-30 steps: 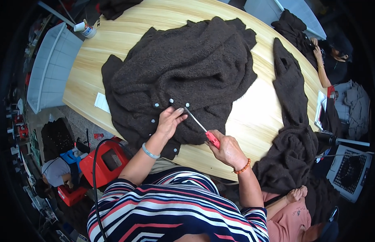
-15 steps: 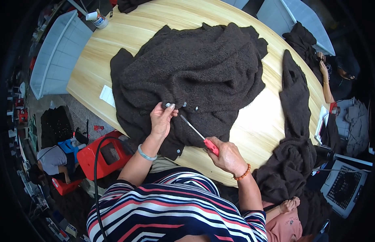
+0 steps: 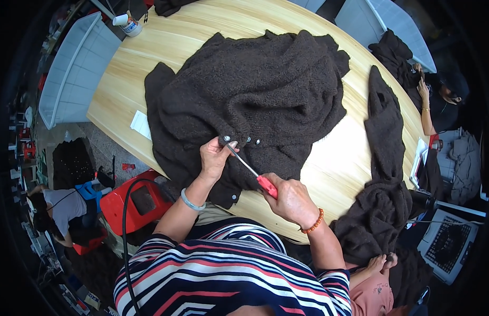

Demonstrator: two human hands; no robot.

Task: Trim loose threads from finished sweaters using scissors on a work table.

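Dark brown knit cardigan (image 3: 255, 89) spread on the pale wooden worktop (image 3: 355, 158), worked at its front edge.

The fuzzy, rumpled cardigan lies across the worktop's middle, small pale buttons (image 3: 257, 141) along the near edge. The left hand (image 3: 215, 158) pinches that edge, fingers closed on the knit beside a button. The right hand (image 3: 291, 199) has its fingers wrapped around a red-handled tool (image 3: 265, 184), whose thin metal shaft reaches to the pinched spot.
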